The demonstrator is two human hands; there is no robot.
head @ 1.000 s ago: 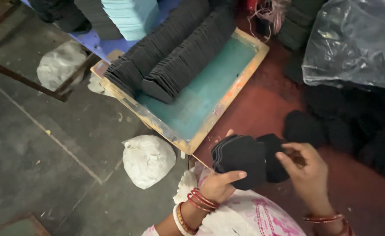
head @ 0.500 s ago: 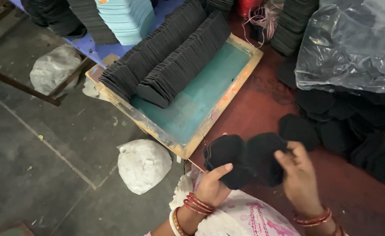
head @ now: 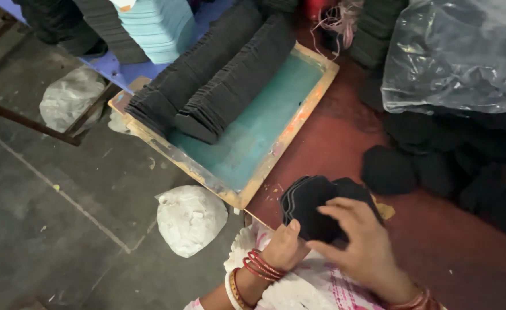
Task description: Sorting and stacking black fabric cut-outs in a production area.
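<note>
Small stack of flat black fabric cut-outs w/ rounded, angled edges [head: 313, 206] sits in my hands, just below the near corner of the wooden-framed screen tray w/ teal mesh bed [head: 276, 129], over the dull red floor mat [head: 345, 132]. Pieces look soft, matte, felt-like, edges fanned a bit.

My left hand [head: 284, 247] grips the stack from underneath, thumb up along its lower left edge, wrist bent back, red & white bangles [head: 253, 270] on it. My right hand [head: 359, 241] comes over the top from the right, fingers [head: 336, 212] curled & spread on the front piece, pinching at it; both hands closed on the stack, neither free.

Inside the tray, far side: two long rows of the same dark cut-outs stood on edge [head: 213, 74], packed tight, leaning like tiles. Tray frame is pale wood w/ orange & paint stains. Beyond the tray's far left: a stack of pale blue sheets [head: 158, 26] on a blue surface.

Left of the tray's near corner: crumpled white plastic bag, lumpy [head: 190, 218], on grey concrete floor; another similar white bundle [head: 69, 100] further left of the tray. Right of the tray: loose heap of black rounded pieces [head: 436, 166] on the mat, and above them a clear, wrinkled, shiny plastic bag [head: 459, 51].
</note>
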